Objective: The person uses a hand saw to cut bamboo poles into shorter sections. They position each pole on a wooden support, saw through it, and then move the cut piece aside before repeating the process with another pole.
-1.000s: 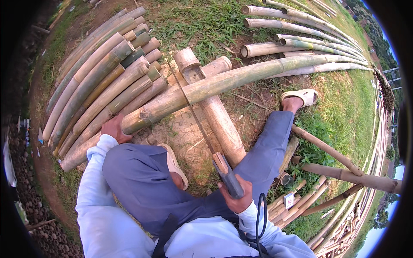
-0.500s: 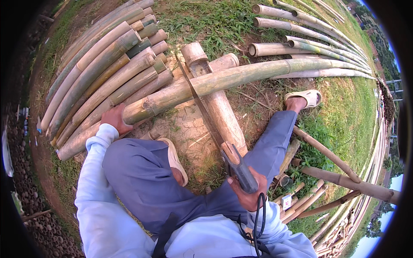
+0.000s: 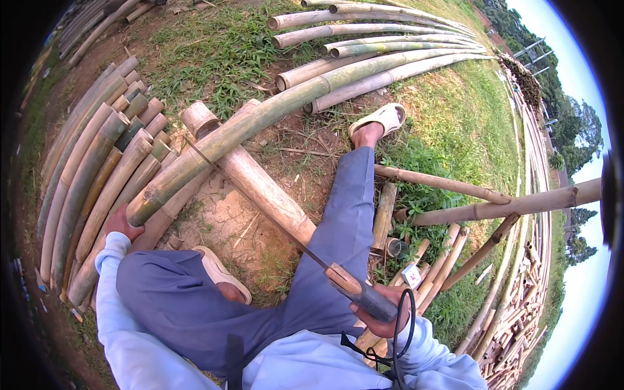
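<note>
The long green bamboo pole (image 3: 260,123) is looking smooth and faintly waxy, its cut end fibrous. The thick tan wooden log (image 3: 260,188) beneath is showing dry, matt bark. The long thin metal blade (image 3: 260,208) is appearing dull and dark, running into a pale wooden handle (image 3: 354,289). The blue cloth trousers (image 3: 344,221) are looking soft and matt; the cream rubbery sandal (image 3: 383,118) is appearing smooth.

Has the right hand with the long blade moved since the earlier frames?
Cannot tell. The right hand stays low beside the outstretched leg, gripping the blade handle. The head camera itself shifted, so any small change against the short thick log is unclear.
</note>
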### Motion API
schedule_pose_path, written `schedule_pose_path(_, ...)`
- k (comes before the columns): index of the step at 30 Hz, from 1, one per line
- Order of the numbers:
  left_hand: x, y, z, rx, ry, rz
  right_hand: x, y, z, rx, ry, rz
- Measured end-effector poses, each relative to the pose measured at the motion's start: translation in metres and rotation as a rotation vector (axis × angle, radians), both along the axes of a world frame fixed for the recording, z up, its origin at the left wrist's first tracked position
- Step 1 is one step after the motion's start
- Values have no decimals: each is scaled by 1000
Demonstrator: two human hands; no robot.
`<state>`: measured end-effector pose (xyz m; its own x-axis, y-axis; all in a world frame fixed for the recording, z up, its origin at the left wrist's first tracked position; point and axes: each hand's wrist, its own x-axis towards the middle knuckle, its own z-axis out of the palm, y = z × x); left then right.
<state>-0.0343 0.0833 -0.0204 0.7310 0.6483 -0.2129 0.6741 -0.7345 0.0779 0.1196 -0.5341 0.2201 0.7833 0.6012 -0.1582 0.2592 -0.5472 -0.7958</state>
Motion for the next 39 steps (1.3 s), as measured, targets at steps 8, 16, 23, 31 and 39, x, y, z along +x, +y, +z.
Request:
schedule_pose_path(8,11,-11,20,-54,56,-39,-9,-47,-38,254,-51,-343)
schedule_pose_path(16,-56,8,50,-93,53,-26,39,-53,-26,217,-256,-244)
schedule_pose_path(23,-57,-45,99,-175,-26,-245,61,-34,-30,363,-177,-373)
schedule_pose_path(31,-56,-71,73,-162,-6,-113,57,14,-28,389,14,-264)
schedule_pose_path(39,-54,-86,45,50,-37,-193,23,67,-79,482,207,-152)
